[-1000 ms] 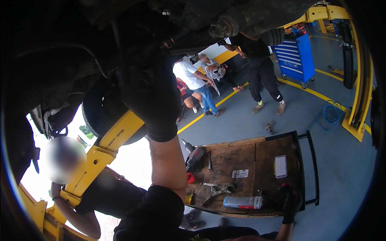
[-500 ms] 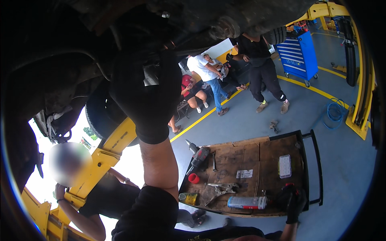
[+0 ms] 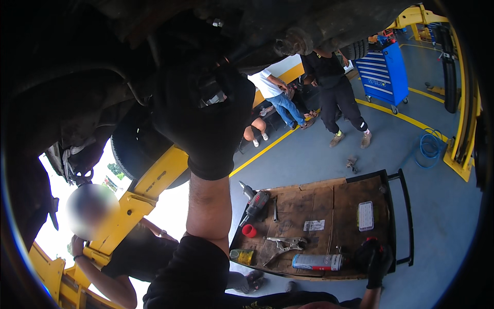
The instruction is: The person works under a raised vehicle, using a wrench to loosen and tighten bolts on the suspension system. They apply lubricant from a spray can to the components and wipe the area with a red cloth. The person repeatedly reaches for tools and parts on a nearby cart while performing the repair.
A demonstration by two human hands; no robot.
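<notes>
- Two gloved hands are in view, each at a different height: the left hand point(image 3: 206, 110) is raised overhead against the dark underside of the lifted vehicle point(image 3: 288, 20), the right hand point(image 3: 374, 257) is down at the near edge of the tool cart point(image 3: 396, 216)
- Left hand, in a black glove, is curled around a small pale metal part point(image 3: 211, 95) that shows between the fingers; it looks clenched on it, pressed up close to the underbody, probably because the part belongs there and has to be held against gravity
- Right hand, also black-gloved, rests on the cart's wooden top just beside a grey spray can point(image 3: 317, 261) lying on its side; whether it is closed on anything I cannot tell, since the fingers are bunched and dark
- Cart stands just below and to the right, near enough to reach without stepping away; on it lie locking pliers point(image 3: 284, 244), a cordless impact wrench point(image 3: 254, 202) at the far left corner, a red cap point(image 3: 249, 229), a small yellow container point(image 3: 242, 255) and a pale flat case point(image 3: 366, 215)
- Tools lie flat and apart from each other, so each can be picked out singly
- Yellow lift arm point(image 3: 149, 190) runs under the tyre at the left, bearing the vehicle; another person crouches beside it
- Further back, several people stand or sit near a blue tool cabinet point(image 3: 383, 72), well apart from the work; a blue coiled hose point(image 3: 427, 147) lies on the grey floor
</notes>
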